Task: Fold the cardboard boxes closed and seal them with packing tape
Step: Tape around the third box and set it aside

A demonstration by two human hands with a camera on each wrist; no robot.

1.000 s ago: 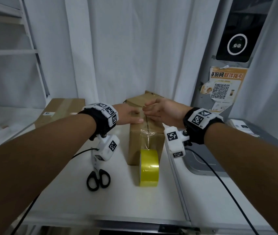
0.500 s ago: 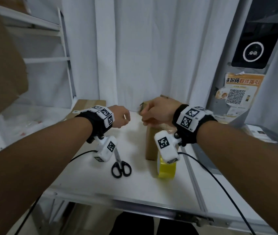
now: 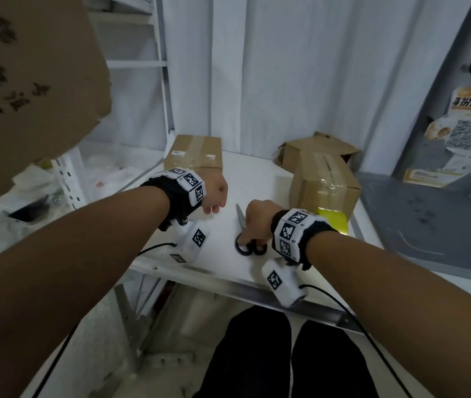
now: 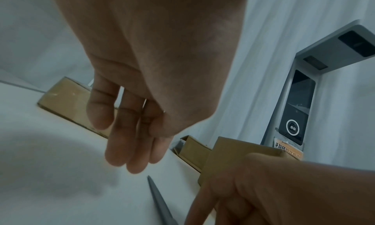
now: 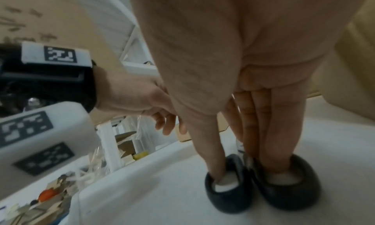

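A cardboard box (image 3: 323, 182) with clear tape over its top seam stands on the white table (image 3: 257, 173). The yellow tape roll (image 3: 333, 221) leans against the box's near side. Black-handled scissors (image 3: 250, 248) lie on the table left of the roll. My right hand (image 3: 253, 239) grips them, with the thumb (image 5: 215, 164) in one handle loop and the fingers (image 5: 280, 156) in the other. The grey blade (image 4: 160, 201) points away from me. My left hand (image 3: 214, 208) hangs just left of the blade tip with fingers (image 4: 129, 140) relaxed, holding nothing.
A taped flat box (image 3: 194, 152) lies at the table's back left, and a box with raised flaps (image 3: 314, 145) stands behind the taped one. A grey machine surface (image 3: 429, 225) is at the right. Shelving with clutter (image 3: 56, 182) stands at the left. The table's metal front edge (image 3: 242, 285) is close to me.
Both hands have left the top of the box and come back toward me. The right hand has dropped onto the scissors' handles, and the left hand hangs idle. The view has tilted down.
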